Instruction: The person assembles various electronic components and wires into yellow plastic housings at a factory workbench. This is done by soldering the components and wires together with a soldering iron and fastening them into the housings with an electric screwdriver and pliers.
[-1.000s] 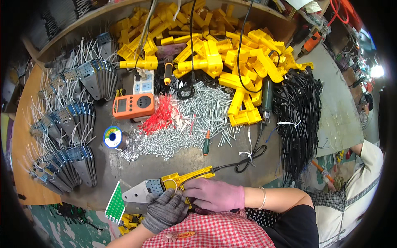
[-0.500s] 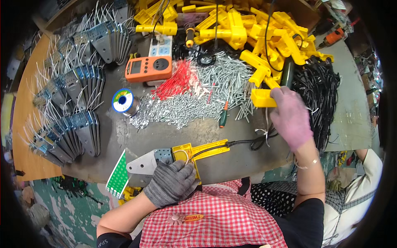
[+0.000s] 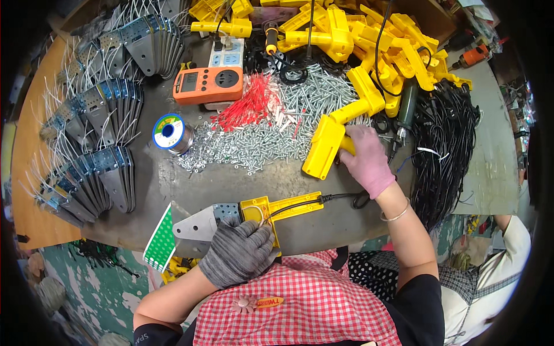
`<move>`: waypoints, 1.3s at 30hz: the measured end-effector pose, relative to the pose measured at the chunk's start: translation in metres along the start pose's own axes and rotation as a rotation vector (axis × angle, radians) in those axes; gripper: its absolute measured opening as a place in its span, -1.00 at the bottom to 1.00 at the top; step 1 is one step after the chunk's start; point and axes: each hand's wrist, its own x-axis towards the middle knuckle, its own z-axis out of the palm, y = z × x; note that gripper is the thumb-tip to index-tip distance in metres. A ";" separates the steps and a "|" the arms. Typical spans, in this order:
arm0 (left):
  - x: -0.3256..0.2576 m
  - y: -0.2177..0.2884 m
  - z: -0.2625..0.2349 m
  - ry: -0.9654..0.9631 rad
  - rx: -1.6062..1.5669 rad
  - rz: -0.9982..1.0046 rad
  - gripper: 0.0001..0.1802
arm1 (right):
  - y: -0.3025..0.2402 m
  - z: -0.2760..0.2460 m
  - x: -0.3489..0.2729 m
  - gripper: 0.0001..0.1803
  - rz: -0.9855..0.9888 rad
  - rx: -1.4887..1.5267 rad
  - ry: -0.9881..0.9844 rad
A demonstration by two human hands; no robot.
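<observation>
My left hand (image 3: 239, 254), in a grey glove, is closed on a yellow plastic housing half (image 3: 297, 209) at the table's front edge. Lying in that half is a black cable (image 3: 288, 206), and a grey metal plate (image 3: 197, 224) sticks out of its left end. Pinched in my right hand (image 3: 369, 161), in a pink glove, is a second yellow housing half (image 3: 324, 147), tilted above the table to the right of the screw pile. My fingers cover its right part. A green dotted strip (image 3: 160, 242) stands beside the metal plate.
Several metal plates with white wires (image 3: 107, 118) stand in rows at left. An orange meter (image 3: 208, 85), a solder spool (image 3: 173, 135), red sleeves (image 3: 248, 104) and loose screws (image 3: 323, 89) fill the middle. Yellow housings (image 3: 398, 49) lie behind; black cables (image 3: 444, 155) lie right.
My right hand has moved left and toward me, carrying the yellow housing half away from the pile and turning it. My left hand stays on the other half.
</observation>
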 end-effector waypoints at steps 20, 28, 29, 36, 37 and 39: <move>-0.048 -0.013 0.004 -0.106 0.256 0.283 -0.51 | -0.110 0.005 -0.043 -0.58 -0.479 0.287 -0.400; -0.037 -0.042 -0.033 0.397 -0.356 0.007 -0.77 | -0.112 0.010 -0.036 -0.61 -0.446 0.314 -0.517; -0.038 -0.046 -0.037 0.448 -0.614 -0.086 -0.72 | -0.110 0.015 -0.037 -0.61 -0.471 0.301 -0.477; 0.005 -0.053 -0.041 0.125 -0.361 -0.401 -0.33 | -0.113 0.020 -0.036 -0.59 -0.500 0.188 -0.370; 0.003 -0.053 -0.038 -0.060 -0.370 -0.486 -0.30 | -0.110 0.019 -0.033 -0.59 -0.494 0.193 -0.372; 0.000 -0.049 -0.038 -0.079 -0.404 -0.530 -0.26 | -0.101 0.018 -0.020 -0.61 -0.413 0.262 -0.527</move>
